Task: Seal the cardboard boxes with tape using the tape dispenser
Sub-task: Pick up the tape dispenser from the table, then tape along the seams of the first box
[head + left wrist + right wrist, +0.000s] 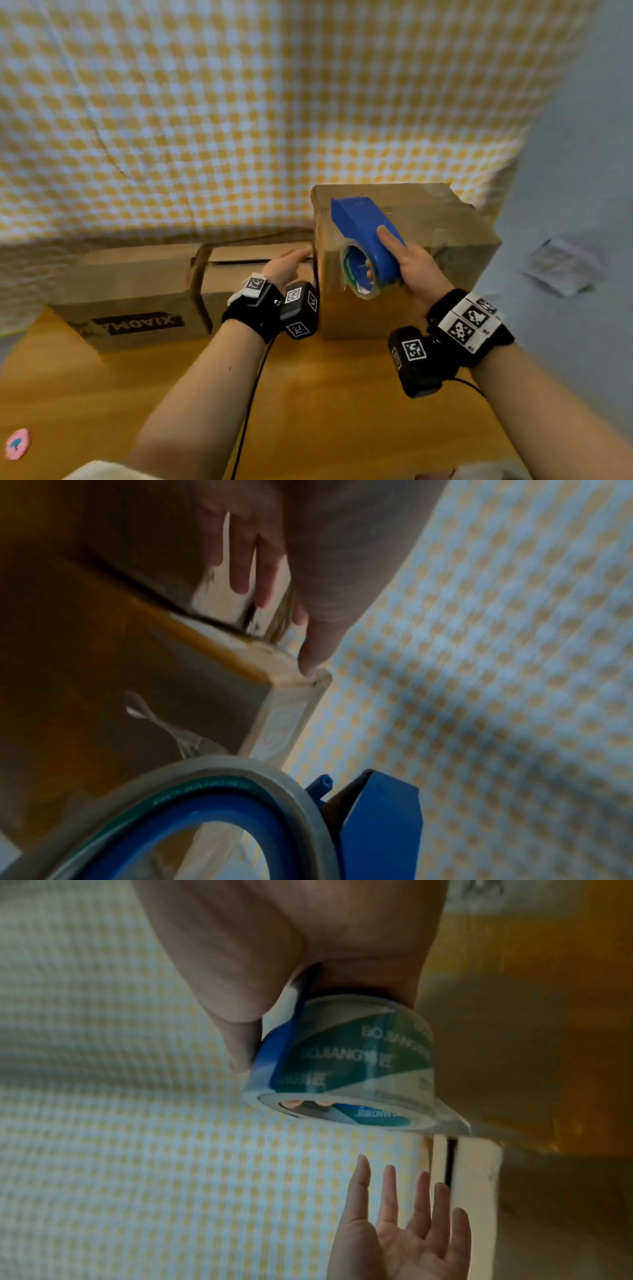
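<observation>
Cardboard tall box (394,267) seems already taped where your right hand (416,263) grips the tape dispenser (366,229); left hand (286,265) flat, flat box (144,291) unsealed.

Blue tape dispenser (366,236) against upright cardboard box (428,260), flat box (144,291) beside

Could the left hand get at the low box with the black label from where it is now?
Probably yes. The left hand is open and holds nothing, and the low box lies just to its left with nothing between them. The right hand grips the tape dispenser over the taller box.
</observation>
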